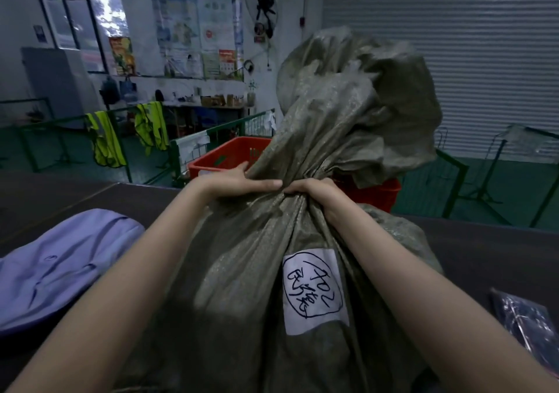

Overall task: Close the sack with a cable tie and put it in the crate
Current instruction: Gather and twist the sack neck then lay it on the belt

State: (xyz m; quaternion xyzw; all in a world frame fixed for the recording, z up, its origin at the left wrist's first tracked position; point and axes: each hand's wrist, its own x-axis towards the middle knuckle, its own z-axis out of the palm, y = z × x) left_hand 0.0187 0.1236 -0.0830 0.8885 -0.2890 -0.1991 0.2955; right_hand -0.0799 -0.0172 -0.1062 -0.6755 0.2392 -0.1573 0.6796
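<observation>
A full olive-green woven sack [242, 271] stands on the dark table right in front of me, with a white handwritten label [313, 289] on its side. Its neck is bunched tight, and the loose top flares up above. My left hand [242, 182] grips the neck from the left. My right hand [314, 190] grips it from the right, touching the left. No cable tie shows. A red plastic crate [230, 153] sits just beyond the table's far edge, partly hidden behind the sack.
A lilac shirt [60, 265] lies on the table at the left. A dark packaged item [526, 326] lies at the right edge. Green railings with yellow vests [106, 138] stand beyond the table, and a metal stand [490, 162] is at the far right.
</observation>
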